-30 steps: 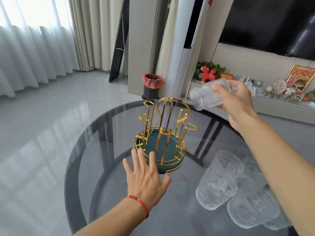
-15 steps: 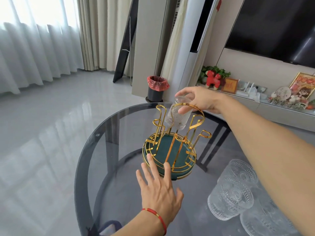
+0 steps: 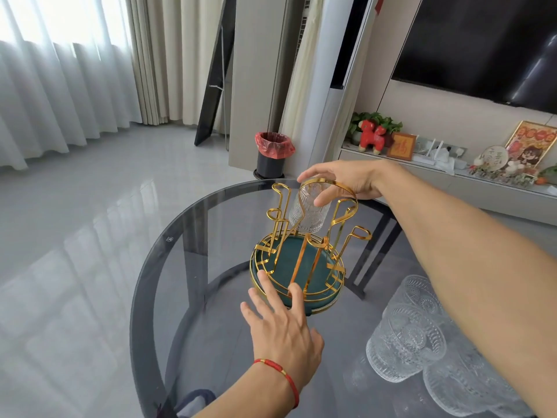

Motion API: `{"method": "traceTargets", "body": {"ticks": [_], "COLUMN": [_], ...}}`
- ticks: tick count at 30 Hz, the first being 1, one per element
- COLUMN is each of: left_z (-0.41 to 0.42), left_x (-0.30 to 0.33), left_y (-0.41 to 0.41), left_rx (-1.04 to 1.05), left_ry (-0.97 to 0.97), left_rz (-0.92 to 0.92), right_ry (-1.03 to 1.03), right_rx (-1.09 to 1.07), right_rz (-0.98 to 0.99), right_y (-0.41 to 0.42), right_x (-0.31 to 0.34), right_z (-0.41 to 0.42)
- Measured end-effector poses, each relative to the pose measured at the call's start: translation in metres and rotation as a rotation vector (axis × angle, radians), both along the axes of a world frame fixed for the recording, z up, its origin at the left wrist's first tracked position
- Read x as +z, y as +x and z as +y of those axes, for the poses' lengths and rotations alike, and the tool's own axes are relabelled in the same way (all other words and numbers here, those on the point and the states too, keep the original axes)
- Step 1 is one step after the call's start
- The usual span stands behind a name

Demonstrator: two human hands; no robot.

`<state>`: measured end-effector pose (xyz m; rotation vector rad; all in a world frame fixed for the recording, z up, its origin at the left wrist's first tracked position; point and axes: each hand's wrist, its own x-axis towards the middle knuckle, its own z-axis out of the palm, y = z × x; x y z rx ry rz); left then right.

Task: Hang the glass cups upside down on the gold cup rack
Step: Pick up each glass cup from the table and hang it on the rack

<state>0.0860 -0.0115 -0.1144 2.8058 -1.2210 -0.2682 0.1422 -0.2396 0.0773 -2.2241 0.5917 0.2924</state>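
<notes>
A round dark glass table point(image 3: 168, 297) fills the lower part of the view, and on it, toward the far middle, the gold cup rack point(image 3: 301, 267) stands on its green base, its wire prongs rising in a ring under an arched handle. To the right, near the table's edge, the remaining glass cups point(image 3: 407, 342) are clustered together, well apart from the rack and under the right forearm. The cup in hand point(image 3: 309, 211) is held mouth-down over the far side of the rack, its long axis close to upright with a slight tilt, its rim just above the green base; whether a prong is already inside it cannot be told. It is pinched near its upturned bottom by the thumb and fingers of the right hand point(image 3: 346, 179), which reaches in from the right past the arched handle; that handle and the neighbouring prongs crowd the path down, so a straight lowering along the prong seems called for. The left hand point(image 3: 283, 330) is spread flat, fingers straight, its fingertips touching the near rim of the base, apparently to steady it.
</notes>
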Motion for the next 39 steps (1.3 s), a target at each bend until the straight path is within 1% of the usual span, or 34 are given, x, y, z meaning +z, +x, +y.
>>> {"method": "traceTargets", "body": {"ticks": [3, 5, 7, 9, 11, 12, 13, 15, 17, 19, 21, 23, 28, 32, 35, 36, 37, 39], "left_z": [0.0, 0.002, 0.005, 0.006, 0.004, 0.001, -0.002, -0.004, -0.009, -0.014, -0.022, -0.029, -0.041, -0.038, -0.028, -0.024, -0.021, -0.014], "left_x": [0.007, 0.013, 0.017, 0.027, 0.029, 0.028, 0.028, 0.032, 0.032, 0.027, 0.022, 0.019, 0.017, 0.025, 0.038, 0.044, 0.049, 0.061], "left_y": [-0.002, -0.007, -0.013, -0.021, -0.026, -0.028, -0.03, -0.034, -0.04, -0.047, -0.055, -0.062, -0.069, -0.066, -0.059, -0.055, -0.05, -0.043], "left_rx": [0.01, 0.011, -0.03, -0.116, -0.219, -0.276, -0.337, -0.443, -0.514, -0.52, -0.52, -0.528, -0.476, -0.401, -0.275, -0.214, -0.141, 0.024], "left_ry": [0.038, 0.047, -0.007, -0.145, -0.412, -0.577, -0.709, -0.821, -0.815, -0.766, -0.743, -0.746, -0.754, -0.778, -0.757, -0.757, -0.766, -0.846], "left_rz": [-0.006, -0.051, -0.131, -0.172, -0.191, -0.15, -0.051, 0.243, 0.391, 0.49, 0.515, 0.487, 0.468, 0.445, 0.48, 0.523, 0.605, 0.898], "right_ry": [0.054, 0.004, -0.132, -0.234, -0.333, -0.374, -0.396, -0.404, -0.423, -0.456, -0.499, -0.522, -0.59, -0.593, -0.578, -0.575, -0.566, -0.526], "right_rx": [-0.033, -0.118, -0.233, -0.328, -0.379, -0.394, -0.406, -0.444, -0.502, -0.552, -0.577, -0.556, -0.479, -0.463, -0.443, -0.434, -0.427, -0.415], "right_rz": [-0.065, -0.234, -0.454, -0.622, -0.718, -0.75, -0.779, -0.823, -0.853, -0.874, -0.856, -0.813, -0.804, -0.818, -0.839, -0.846, -0.856, -0.861], "right_y": [-0.007, -0.018, -0.039, -0.071, -0.11, -0.132, -0.152, -0.19, -0.218, -0.235, -0.246, -0.249, -0.247, -0.249, -0.253, -0.253, -0.254, -0.254], "right_x": [-0.003, -0.004, -0.003, -0.004, -0.012, -0.018, -0.025, -0.041, -0.058, -0.077, -0.093, -0.104, -0.117, -0.122, -0.121, -0.12, -0.119, -0.115], "right_z": [-0.001, -0.003, -0.004, 0.0, 0.014, 0.024, 0.035, 0.057, 0.073, 0.084, 0.088, 0.089, 0.091, 0.092, 0.093, 0.093, 0.095, 0.099]}}
